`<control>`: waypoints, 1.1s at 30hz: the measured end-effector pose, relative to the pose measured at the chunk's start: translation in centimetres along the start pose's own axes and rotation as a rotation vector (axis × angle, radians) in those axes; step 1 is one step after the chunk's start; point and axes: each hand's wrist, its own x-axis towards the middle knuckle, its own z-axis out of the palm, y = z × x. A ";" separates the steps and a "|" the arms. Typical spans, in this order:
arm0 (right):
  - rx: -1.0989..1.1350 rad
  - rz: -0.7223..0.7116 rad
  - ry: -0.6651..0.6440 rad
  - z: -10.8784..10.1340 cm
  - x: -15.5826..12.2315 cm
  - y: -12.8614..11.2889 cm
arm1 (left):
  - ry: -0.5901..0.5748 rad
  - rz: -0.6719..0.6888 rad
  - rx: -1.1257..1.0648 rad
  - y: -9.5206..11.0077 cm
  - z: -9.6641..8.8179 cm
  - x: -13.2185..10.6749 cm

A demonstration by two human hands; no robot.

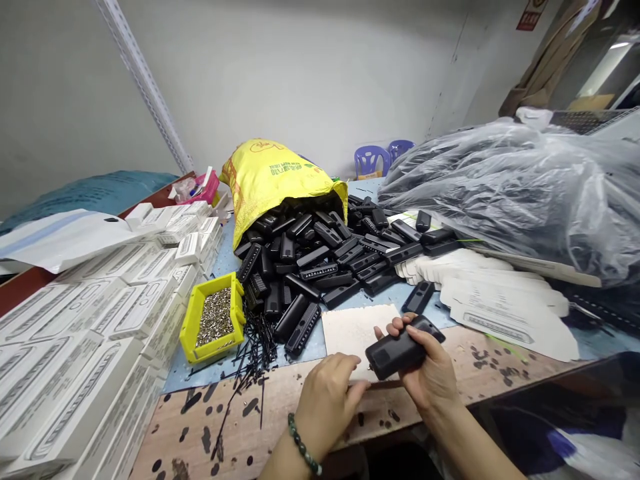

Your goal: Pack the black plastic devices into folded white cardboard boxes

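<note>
— How many hands at the counter (490,353)?
— Two: a left hand (327,407) and a right hand (430,377), which holds one black casing (400,347).
— And at twelve o'clock?
— One yellow sack (277,180), with black casings (310,267) past counting.
— Further round?
— One yellow tray (213,353) at ten o'clock, two purple chairs (371,161) at one, one plastic bag (510,193) at two.

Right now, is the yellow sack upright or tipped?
Tipped: the yellow sack lies on its side, open mouth toward the camera, black plastic parts spilling out onto the blue mat.
</note>
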 end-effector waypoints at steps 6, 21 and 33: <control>0.020 -0.001 -0.016 0.4 0.2 0.4 | 0.044 0.032 -0.052 0.1 0.3 -0.1; 0.533 0.329 0.210 1.6 1.0 0.3 | 0.005 -0.368 -0.015 -3.5 -2.5 -2.2; 0.238 0.165 0.199 -0.5 3.6 -1.1 | 0.198 -0.361 0.136 -6.6 -0.8 -2.5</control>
